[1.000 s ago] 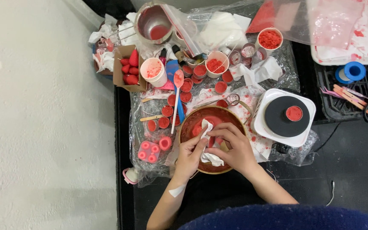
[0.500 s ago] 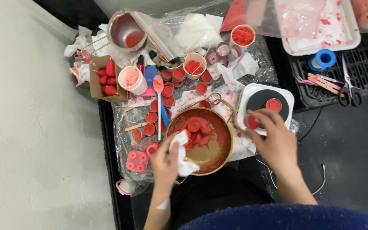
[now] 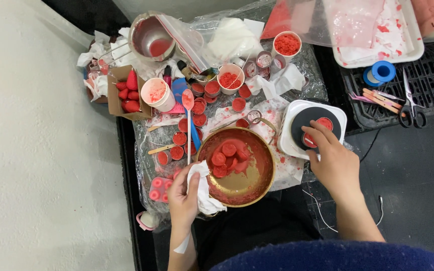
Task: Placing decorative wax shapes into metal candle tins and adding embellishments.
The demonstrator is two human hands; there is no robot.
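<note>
My left hand (image 3: pixel 183 194) grips a crumpled white tissue (image 3: pixel 203 187) against the near left rim of a gold-coloured metal bowl (image 3: pixel 247 186). The bowl holds several round red wax discs (image 3: pixel 227 156) and a red smear. My right hand (image 3: pixel 330 158) rests on a white hot plate (image 3: pixel 297 114) with a black round top, fingers on a small red disc-shaped cup (image 3: pixel 309 139) at its near edge. A second red cup (image 3: pixel 324 123) sits on the black top.
Plastic sheeting covers the table, crowded with small red-filled cups (image 3: pixel 199 106), paper cups of red bits (image 3: pixel 287 45), a metal pot (image 3: pixel 150 36), a spoon (image 3: pixel 189 120) and a cardboard box of red pieces (image 3: pixel 127 94). Scissors (image 3: pixel 411 105), blue tape (image 3: pixel 382 72) and a stained white tray (image 3: pixel 377 30) lie right.
My right hand left the bowl and moved right onto the hot plate, now touching a red cup there. My left hand keeps the tissue at the bowl's rim.
</note>
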